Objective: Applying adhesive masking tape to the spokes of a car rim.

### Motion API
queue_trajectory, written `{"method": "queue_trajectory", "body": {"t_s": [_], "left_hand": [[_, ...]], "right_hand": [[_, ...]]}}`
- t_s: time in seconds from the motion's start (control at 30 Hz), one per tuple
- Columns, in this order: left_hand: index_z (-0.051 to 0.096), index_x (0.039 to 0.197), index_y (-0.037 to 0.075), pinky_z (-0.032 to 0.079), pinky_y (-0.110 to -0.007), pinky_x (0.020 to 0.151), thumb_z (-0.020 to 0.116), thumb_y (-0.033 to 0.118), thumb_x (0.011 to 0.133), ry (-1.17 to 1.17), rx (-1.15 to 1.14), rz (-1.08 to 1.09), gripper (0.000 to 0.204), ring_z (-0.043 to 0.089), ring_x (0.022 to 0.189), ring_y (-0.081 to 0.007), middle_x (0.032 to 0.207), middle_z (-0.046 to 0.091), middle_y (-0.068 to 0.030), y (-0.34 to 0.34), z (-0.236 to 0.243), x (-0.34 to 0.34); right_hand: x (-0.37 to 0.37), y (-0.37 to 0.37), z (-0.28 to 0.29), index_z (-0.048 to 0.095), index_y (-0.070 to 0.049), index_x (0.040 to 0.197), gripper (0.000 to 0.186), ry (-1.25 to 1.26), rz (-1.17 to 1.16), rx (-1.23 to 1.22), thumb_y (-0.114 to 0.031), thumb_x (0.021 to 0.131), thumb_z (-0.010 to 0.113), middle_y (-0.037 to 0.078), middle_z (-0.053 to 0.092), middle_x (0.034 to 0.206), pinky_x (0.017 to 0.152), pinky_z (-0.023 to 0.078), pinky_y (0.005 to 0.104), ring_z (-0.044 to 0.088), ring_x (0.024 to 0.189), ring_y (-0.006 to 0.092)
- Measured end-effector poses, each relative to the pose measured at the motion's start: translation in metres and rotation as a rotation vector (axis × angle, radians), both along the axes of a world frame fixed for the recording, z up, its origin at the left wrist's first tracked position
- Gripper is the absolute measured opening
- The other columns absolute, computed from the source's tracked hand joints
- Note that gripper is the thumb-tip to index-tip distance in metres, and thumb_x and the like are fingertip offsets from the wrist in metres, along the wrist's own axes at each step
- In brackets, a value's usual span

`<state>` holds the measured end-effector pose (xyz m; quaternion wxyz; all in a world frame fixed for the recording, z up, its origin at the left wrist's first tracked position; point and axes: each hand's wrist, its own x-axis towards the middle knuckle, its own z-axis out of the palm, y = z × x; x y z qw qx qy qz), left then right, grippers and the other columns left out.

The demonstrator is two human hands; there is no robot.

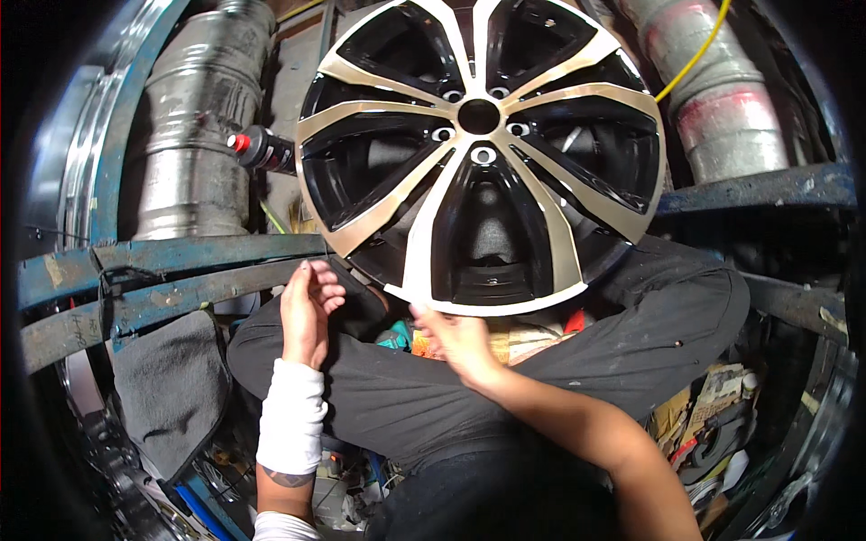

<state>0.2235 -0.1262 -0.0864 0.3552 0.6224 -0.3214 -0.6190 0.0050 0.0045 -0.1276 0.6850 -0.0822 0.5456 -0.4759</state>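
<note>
A large alloy wheel rim (417,239), black with light metallic spoke faces, fills the upper middle, with its front side toward me. Just off its lower left edge is my left hand (309,307), raised with loosely bent fingers apart and nothing in it; a white sleeve covers that forearm. My right hand (458,344) is at the rim's bottom edge. Its fingers stretch up and left, the tips at or against the lip; I cannot tell whether they press on it. No object shows in the right hand.
Blue metal beams (207,261) cross at the left, with a grey cloth (171,388) hanging there. A black bottle with a red cap (262,147) lies left of the rim. Dented metal cylinders (194,135) flank it. My crossed legs (622,352) are below. A yellow hose (699,54) hangs upper right.
</note>
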Motion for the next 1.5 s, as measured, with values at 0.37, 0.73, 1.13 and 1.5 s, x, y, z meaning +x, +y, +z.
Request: {"method": "queue_trajectory", "body": {"t_s": [0.37,0.73,1.13,1.5], "left_hand": [[0.033,0.164,0.015,0.056,-0.036,0.079,0.061,0.054,0.108,0.260,0.037,-0.118,0.074,0.068,0.087,-0.0224,0.111,0.071,-0.0134,-0.185,0.023,-0.006],[0.073,0.113,-0.003,0.052,-0.036,0.103,0.071,0.053,0.098,0.221,0.220,-0.102,0.058,0.070,0.100,-0.0297,0.102,0.077,-0.0142,-0.257,0.018,-0.052],[0.049,0.158,0.025,0.043,-0.036,0.100,0.074,0.040,0.099,0.172,0.086,0.016,0.066,0.059,0.117,-0.0197,0.136,0.060,-0.0029,-0.057,0.010,-0.053],[0.060,0.126,-0.001,0.053,-0.032,0.082,0.059,0.005,0.108,-0.036,-0.767,-0.440,0.019,0.064,0.083,-0.0166,0.105,0.069,-0.0135,0.055,0.068,-0.180]], "right_hand": [[-0.183,0.026,0.001,0.063,-0.007,0.128,0.041,-0.054,-0.759,-0.014,-0.041,0.115,0.043,0.008,0.075,0.119,0.091,0.058,0.0352,0.072,0.102,0.0216],[-0.221,-0.044,0.000,0.050,-0.005,0.157,0.068,0.206,-0.843,-0.406,-0.057,0.115,0.041,0.010,0.056,0.157,0.123,0.039,0.0408,0.053,0.144,0.0250],[-0.426,-0.192,-0.015,0.076,0.000,0.129,0.053,0.746,-0.659,-0.464,-0.046,0.111,0.056,0.010,0.080,0.121,0.096,0.053,0.0316,0.073,0.109,0.0187],[-0.249,0.014,0.137,0.049,0.007,0.144,0.046,1.231,-0.310,-0.943,0.005,0.099,0.056,0.020,0.071,0.125,0.096,0.058,0.0526,0.072,0.109,0.0377]]}}
